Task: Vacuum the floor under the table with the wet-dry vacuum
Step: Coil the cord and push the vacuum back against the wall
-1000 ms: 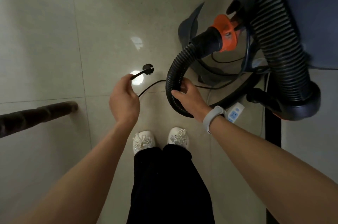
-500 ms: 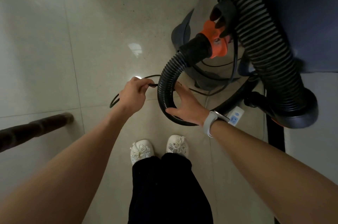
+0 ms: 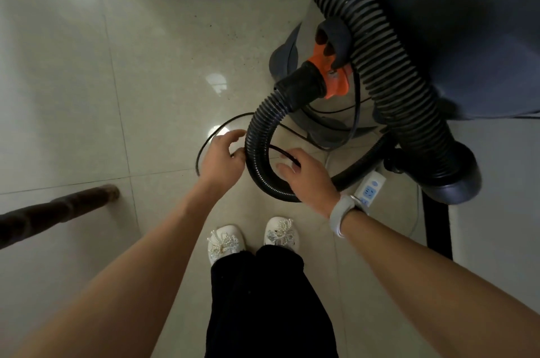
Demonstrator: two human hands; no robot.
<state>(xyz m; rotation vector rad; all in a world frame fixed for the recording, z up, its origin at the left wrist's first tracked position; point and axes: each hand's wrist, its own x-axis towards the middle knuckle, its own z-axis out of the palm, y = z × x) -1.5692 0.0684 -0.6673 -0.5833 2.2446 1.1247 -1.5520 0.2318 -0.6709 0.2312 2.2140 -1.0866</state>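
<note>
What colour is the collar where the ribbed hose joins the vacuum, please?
Bright orange: the plastic collar sits behind the black ribbed hose cuff, clearest in the head view.

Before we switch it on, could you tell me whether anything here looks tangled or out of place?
Yes. The thin black cord runs behind the hose loop and lies looped on the floor; both hands, left and right, are at it. Dark specks dot the tiles.

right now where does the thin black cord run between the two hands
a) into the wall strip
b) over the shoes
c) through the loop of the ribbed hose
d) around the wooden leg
c: the thin black cord passes from the left hand behind the curved ribbed hose and comes out inside its loop at the right hand.
</note>
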